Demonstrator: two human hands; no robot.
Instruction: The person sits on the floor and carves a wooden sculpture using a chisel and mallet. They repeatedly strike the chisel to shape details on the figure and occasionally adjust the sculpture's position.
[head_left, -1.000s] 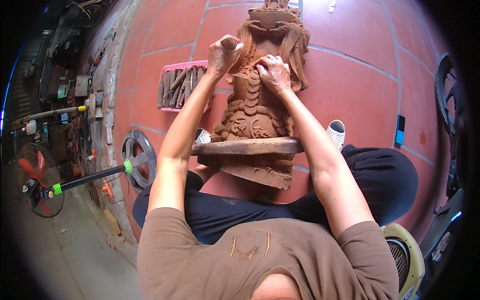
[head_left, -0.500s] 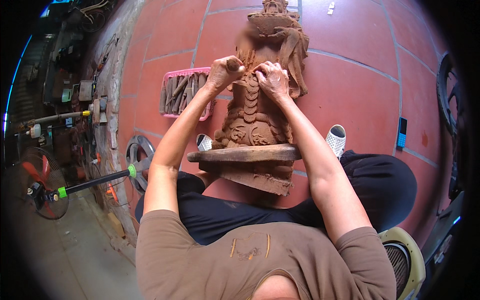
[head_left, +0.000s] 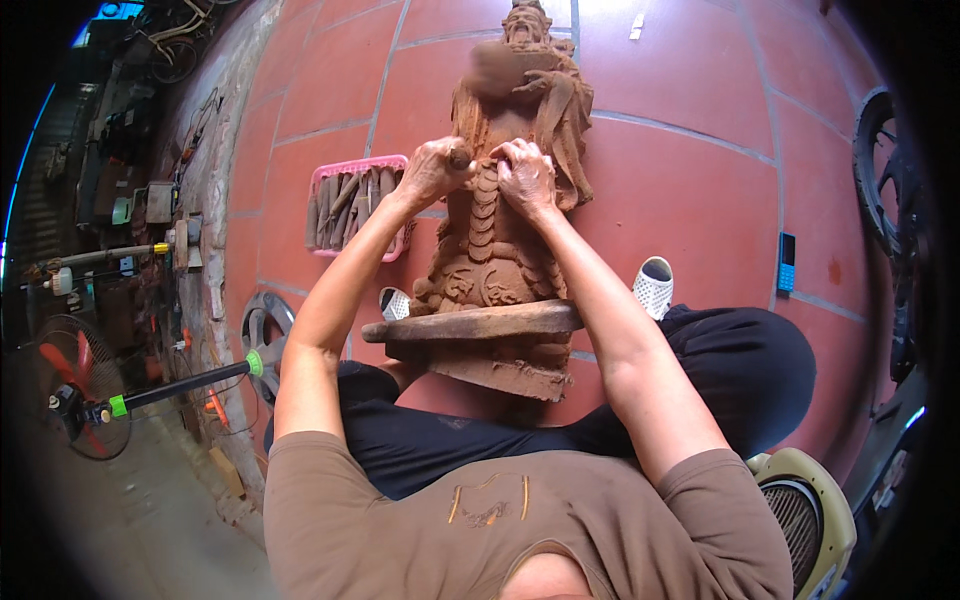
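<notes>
A reddish-brown wooden statue [head_left: 482, 215] of a bearded, robed figure lies on its back, its head away from me and its base propped on a wooden support plank [head_left: 470, 323]. My left hand [head_left: 430, 173] is closed around a carving chisel, whose round wooden handle end [head_left: 460, 157] pokes out of the fist. The blade is hidden by the hand. Just to its right, my right hand [head_left: 527, 178] rests on the statue's midsection, fingers bent and pressed together at the carving. Whatever lies under those fingertips is out of sight.
Left of the statue, a pink plastic basket [head_left: 385, 160] holds several wooden-handled tools. White perforated shoes [head_left: 653, 288] flank the support. A blue phone [head_left: 786, 265] lies on the red tiles at right. A fan [head_left: 85, 375] and a black pole [head_left: 185, 383] stand at left.
The whole view has shifted slightly, so the statue sits a little left and lower. Both hands stay at the same part of the carving, the left still gripping the chisel.
</notes>
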